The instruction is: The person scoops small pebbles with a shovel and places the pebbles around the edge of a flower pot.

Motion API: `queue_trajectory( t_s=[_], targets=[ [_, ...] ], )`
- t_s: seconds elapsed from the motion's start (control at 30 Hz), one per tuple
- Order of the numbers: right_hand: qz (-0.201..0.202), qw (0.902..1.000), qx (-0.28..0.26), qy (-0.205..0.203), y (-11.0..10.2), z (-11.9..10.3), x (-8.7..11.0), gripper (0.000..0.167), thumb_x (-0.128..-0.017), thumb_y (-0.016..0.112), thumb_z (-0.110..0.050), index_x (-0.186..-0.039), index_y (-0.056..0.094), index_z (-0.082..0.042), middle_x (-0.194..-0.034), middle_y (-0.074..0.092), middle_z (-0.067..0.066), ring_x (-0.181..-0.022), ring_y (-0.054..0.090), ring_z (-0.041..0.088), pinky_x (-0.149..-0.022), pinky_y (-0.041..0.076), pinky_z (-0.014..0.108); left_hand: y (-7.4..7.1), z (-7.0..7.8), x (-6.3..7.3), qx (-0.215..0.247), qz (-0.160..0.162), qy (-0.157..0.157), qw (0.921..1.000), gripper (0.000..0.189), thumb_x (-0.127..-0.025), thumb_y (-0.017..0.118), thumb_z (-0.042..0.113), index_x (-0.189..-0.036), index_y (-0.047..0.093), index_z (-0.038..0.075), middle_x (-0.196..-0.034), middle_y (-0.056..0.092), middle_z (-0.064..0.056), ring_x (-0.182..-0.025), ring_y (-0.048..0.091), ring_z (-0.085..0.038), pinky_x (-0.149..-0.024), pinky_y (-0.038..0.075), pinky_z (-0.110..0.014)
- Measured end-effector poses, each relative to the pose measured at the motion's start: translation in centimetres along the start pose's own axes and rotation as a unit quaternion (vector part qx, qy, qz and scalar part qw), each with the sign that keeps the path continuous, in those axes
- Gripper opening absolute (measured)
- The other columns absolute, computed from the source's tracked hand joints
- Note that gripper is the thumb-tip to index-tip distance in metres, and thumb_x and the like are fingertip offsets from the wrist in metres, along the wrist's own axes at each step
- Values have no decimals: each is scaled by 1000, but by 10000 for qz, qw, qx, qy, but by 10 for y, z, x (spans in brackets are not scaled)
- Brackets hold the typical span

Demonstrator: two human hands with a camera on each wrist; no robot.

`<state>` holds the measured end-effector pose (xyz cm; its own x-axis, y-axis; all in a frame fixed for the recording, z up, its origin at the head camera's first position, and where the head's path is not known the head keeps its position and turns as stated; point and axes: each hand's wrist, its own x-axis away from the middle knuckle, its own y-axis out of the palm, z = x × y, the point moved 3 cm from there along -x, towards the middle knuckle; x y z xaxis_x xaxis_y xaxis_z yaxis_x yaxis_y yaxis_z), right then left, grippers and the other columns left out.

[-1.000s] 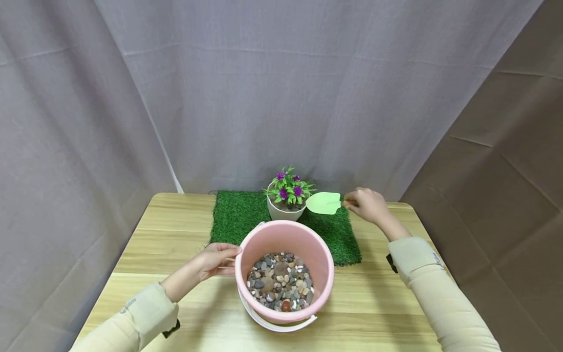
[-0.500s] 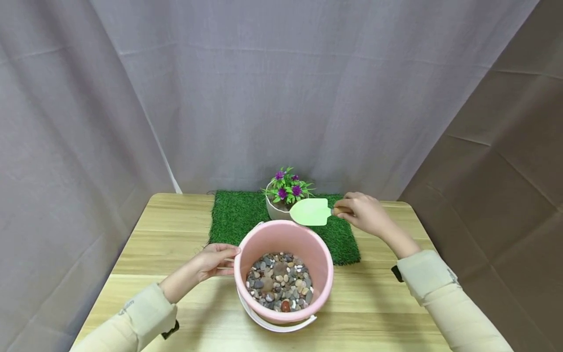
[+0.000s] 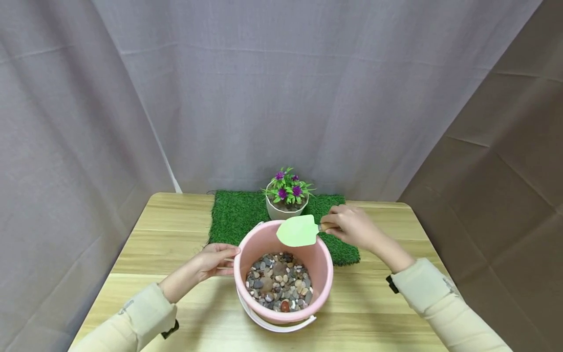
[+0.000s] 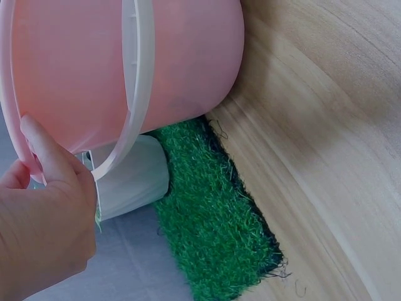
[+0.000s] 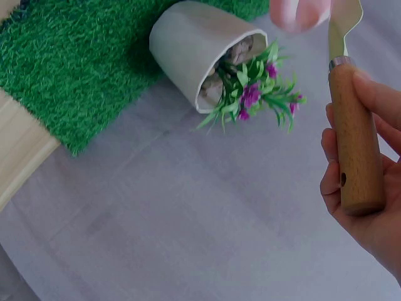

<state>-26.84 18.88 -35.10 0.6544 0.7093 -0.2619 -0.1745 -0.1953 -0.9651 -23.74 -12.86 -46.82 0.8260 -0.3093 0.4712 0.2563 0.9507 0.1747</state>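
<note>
The person's right-hand grip (image 3: 352, 227) is closed round the wooden handle (image 5: 357, 138) of a hand trowel (image 3: 299, 231). The right wrist view shows a metal collar at the top of that handle and a dark hole near its butt. The pale green blade points left and, seen from the head, overlaps the far rim and opening of a pink bucket (image 3: 323, 293); whether it touches the rim cannot be told.

The left-hand grip (image 3: 214, 260) grasps the bucket's rim on its left side, one digit lying along the outer wall. The bucket stands upright on a wood-grain bench (image 3: 171, 234), its white bail (image 3: 281, 328) hanging down on the near side. Inside are mixed pebbles (image 3: 283, 281), grey, tan and white, with a glossy red-brown stone (image 3: 285, 306) near the front.

Just behind the bucket, a white flowerpot (image 3: 279, 213) holding a purple-flowered plant (image 3: 288, 188) stands upright on a green turf mat (image 3: 237, 215). A grey curtain (image 3: 264, 98) hangs beyond the bench.
</note>
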Motion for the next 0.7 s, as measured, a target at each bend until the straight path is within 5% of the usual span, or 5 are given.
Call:
queue_trajectory(
  t_s=[0.33,0.7],
  targets=[
    [-290,9991,-152,-286,24,-26,-2,19,-76,76,-11,-95,74,-13,-77,62,-3,-68,56,10,-60,52,24,0,0,0,-24,0,1,10000,27,-92,59,13,-112,59,-5,-77,66,0,-67,64,-6,-72,63,-25],
    [-622,9967,96,-505,45,-50,-8,10,-76,75,-20,-70,67,-17,-67,59,-4,-63,56,13,-55,49,25,1,0,1,21,-9,-4,10000,23,-92,60,14,-108,61,-2,-80,67,-2,-70,66,-8,-74,63,-26]
  ],
)
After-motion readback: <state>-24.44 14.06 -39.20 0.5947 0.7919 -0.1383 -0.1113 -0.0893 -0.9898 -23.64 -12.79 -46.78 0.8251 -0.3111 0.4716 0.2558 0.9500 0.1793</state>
